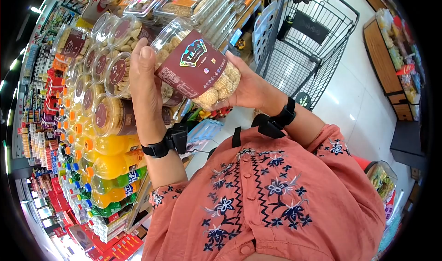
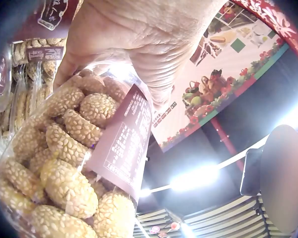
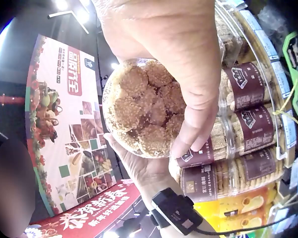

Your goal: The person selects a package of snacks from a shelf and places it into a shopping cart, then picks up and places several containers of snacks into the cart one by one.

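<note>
A clear plastic jar of sesame cookies (image 1: 198, 63) with a maroon label is held tilted between both hands in front of the chest. The left hand (image 1: 146, 86) grips its lid end, thumb up along the side. From the other side, the right hand (image 1: 251, 84) holds the base end, its fingers partly hidden behind the jar. In the left wrist view the round cookies (image 2: 64, 183) show through the clear wall, beside the label's small print (image 2: 121, 144). The right wrist view looks at the jar's round end (image 3: 144, 109), with the right fingers (image 3: 196, 119) curled round its edge.
Stacked jars (image 1: 117, 72) with maroon labels stand on the display at left, above rows of orange drink bottles (image 1: 108, 143). Flat clear boxes (image 1: 189, 3) lie beyond. A black shopping cart (image 1: 306, 44) stands at the right, near a wooden shelf (image 1: 386, 58).
</note>
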{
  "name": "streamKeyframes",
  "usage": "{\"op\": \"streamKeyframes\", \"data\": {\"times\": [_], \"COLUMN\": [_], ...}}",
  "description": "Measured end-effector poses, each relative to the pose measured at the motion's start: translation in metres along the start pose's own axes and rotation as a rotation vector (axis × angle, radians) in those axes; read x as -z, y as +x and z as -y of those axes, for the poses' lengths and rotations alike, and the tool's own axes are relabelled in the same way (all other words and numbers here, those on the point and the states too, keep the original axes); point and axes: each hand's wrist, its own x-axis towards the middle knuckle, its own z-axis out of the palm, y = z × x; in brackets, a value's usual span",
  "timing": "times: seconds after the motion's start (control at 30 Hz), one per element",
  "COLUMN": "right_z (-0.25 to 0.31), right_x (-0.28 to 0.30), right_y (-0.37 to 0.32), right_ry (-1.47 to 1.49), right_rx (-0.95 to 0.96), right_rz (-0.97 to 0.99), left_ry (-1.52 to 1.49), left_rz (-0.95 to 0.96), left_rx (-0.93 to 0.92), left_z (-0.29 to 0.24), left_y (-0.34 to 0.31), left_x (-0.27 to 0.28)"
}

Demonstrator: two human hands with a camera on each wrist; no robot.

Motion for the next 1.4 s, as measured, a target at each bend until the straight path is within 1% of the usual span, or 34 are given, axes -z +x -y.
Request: {"op": "streamKeyframes", "data": {"times": [0.13, 0.27, 0.3, 0.33, 0.4, 0.43, 0.47, 0.53, 0.67, 0.73, 0.77, 0.87, 0.9, 1.0, 1.03, 1.13, 1.17, 1.27, 1.4], "right_z": [0.0, -0.004, -0.004, -0.004, -0.006, -0.007, -0.008, -0.013, -0.009, -0.003, 0.002, 0.015, 0.018, 0.029, 0.03, 0.036, 0.037, 0.039, 0.039], "right_x": [0.0, 0.004, 0.006, 0.006, 0.008, 0.015, 0.018, 0.023, 0.026, 0.018, 0.017, 0.037, 0.039, 0.055, 0.061, 0.07, 0.076, 0.089, 0.093], "right_y": [0.003, 0.008, 0.008, 0.008, 0.007, 0.01, 0.011, 0.014, 0.025, 0.031, 0.035, 0.041, 0.041, 0.034, 0.034, 0.033, 0.034, 0.035, 0.042], "right_ry": [-0.031, 0.049, 0.021, 0.015, 0.01, 0.042, 0.016, -0.03, -0.058, -0.17, -0.223, -0.338, -0.371, -0.385, -0.372, -0.381, -0.39, -0.426, -0.442], "right_rx": [-0.004, -0.008, -0.01, -0.012, -0.016, -0.046, -0.021, 0.031, -0.021, -0.022, -0.021, -0.045, -0.017, -0.064, -0.048, -0.068, -0.069, -0.071, -0.081], "right_rz": [-0.011, -0.027, -0.03, -0.067, -0.149, -0.115, -0.14, -0.194, -0.176, -0.14, -0.122, -0.133, -0.183, -0.282, -0.287, -0.401, -0.395, -0.381, -0.37], "left_ry": [0.006, 0.106, 0.152, 0.197, 0.193, 0.217, 0.24, 0.263, 0.296, 0.33, 0.381, 0.535, 0.611, 0.736, 0.765, 0.849, 0.906, 1.055, 1.134], "left_rz": [0.02, 0.078, 0.091, 0.104, 0.127, 0.139, 0.153, 0.125, 0.061, 0.033, -0.001, -0.091, -0.122, -0.154, -0.169, -0.216, -0.225, -0.252, -0.25], "left_rx": [0.007, -0.007, 0.001, 0.011, 0.019, 0.028, 0.037, 0.009, -0.07, -0.121, -0.172, -0.297, -0.307, -0.391, -0.42, -0.464, -0.494, -0.486, -0.46], "left_z": [-0.002, -0.009, -0.012, -0.015, -0.018, -0.018, -0.019, -0.018, -0.016, -0.021, -0.021, -0.027, -0.032, -0.037, -0.037, -0.037, -0.034, -0.027, -0.017], "left_y": [0.0, -0.002, -0.005, -0.006, -0.009, -0.011, -0.013, -0.017, -0.016, -0.011, -0.006, 0.01, 0.01, 0.02, 0.024, 0.038, 0.044, 0.055, 0.067], "left_x": [0.004, 0.011, 0.012, 0.012, 0.009, 0.008, 0.005, 0.0, -0.001, 0.002, 0.005, 0.009, 0.004, -0.008, -0.01, -0.015, -0.015, -0.015, -0.014]}}
